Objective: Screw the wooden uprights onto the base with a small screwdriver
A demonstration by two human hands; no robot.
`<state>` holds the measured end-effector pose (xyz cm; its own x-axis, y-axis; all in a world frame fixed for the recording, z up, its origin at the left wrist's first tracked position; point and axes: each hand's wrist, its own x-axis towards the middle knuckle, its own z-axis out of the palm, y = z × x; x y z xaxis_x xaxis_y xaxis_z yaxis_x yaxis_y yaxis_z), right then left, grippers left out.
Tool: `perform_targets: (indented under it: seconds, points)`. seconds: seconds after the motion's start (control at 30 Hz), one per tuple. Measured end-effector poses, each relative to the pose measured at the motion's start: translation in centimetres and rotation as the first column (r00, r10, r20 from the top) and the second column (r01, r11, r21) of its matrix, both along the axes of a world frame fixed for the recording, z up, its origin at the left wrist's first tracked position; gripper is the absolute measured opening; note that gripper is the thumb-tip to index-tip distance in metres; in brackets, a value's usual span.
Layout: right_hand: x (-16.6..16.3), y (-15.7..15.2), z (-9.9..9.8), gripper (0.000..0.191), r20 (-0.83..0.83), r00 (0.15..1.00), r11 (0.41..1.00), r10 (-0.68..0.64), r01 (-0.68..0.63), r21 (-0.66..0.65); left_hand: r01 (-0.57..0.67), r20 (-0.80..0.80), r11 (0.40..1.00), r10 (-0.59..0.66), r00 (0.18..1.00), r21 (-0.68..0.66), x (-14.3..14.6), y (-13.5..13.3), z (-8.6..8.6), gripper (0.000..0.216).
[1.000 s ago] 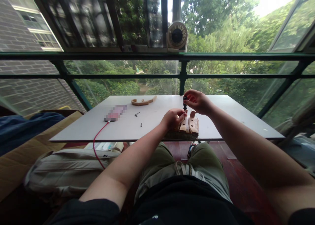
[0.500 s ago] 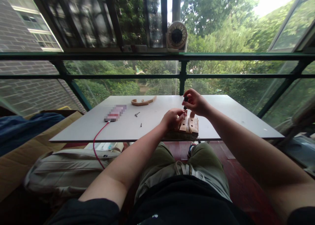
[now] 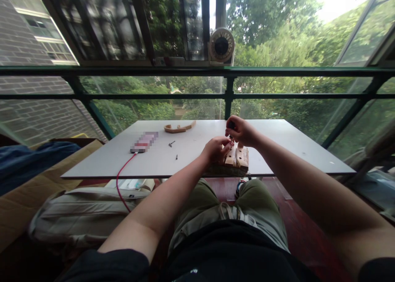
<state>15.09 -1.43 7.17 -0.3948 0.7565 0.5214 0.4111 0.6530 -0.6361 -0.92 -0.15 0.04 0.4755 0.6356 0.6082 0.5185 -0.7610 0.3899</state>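
My right hand [image 3: 240, 130] is wrapped round the dark handle of a screwdriver [image 3: 232, 125], which points down at a wooden piece. Under it lies the wooden piece [image 3: 242, 155], pale, with dark holes and a gap along its middle, close to the table's front edge. My left hand [image 3: 217, 148] is closed at the left side of the wood, its fingertips pinched near the screwdriver's tip. What sits between those fingertips is too small and hidden to make out.
On the white table [image 3: 197, 166] lie curved wooden parts [image 3: 175, 129], several screws [image 3: 171, 143] and a blurred phone [image 3: 143, 143] with a red cable [image 3: 119, 183]. A grey bag [image 3: 83, 216] is below at the left. Green railings [image 3: 154, 96] run behind the table.
My right hand has come down slightly and to the left with the screwdriver, its fingers now closed more tightly round the handle. My left hand stays in place.
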Motion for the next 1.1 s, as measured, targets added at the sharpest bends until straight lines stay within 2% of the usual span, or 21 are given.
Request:
perform_targets:
  seconds: [0.27,0.43,0.6,0.7,0.9,1.1]
  points:
    - [0.5,0.3,-0.7,0.041,-0.081,0.993,0.996,0.081,-0.085,-0.04,-0.001,-0.004,1.0,0.001,1.0,0.025,0.0,0.3,0.0,0.019]
    - [0.8,0.0,-0.4,0.037,-0.101,0.992,0.988,0.081,-0.093,-0.12,-0.035,-0.029,0.999,0.035,0.999,0.023,0.1,0.4,-0.1,0.022]
    - [1.1,0.6,-0.5,0.028,-0.103,0.991,0.982,0.08,-0.096,-0.159,-0.005,-0.007,0.999,0.005,1.0,0.032,0.1,0.4,-0.4,0.022]
    - [1.2,1.0,-0.6,0.025,-0.085,0.995,0.991,0.044,-0.054,-0.123,-0.002,-0.017,1.0,0.002,1.0,0.031,0.0,0.5,-0.4,0.021]
    - [0.9,0.5,-0.4,0.024,0.028,0.992,0.992,-0.127,0.127,-0.003,-0.003,-0.022,1.0,0.004,1.0,0.023,0.1,0.4,-0.2,0.019]
    - [0.5,0.6,-0.5,0.024,0.066,0.982,0.983,-0.179,0.175,0.057,0.017,0.049,0.999,-0.016,0.999,-0.029,0.0,-0.2,0.0,0.015]
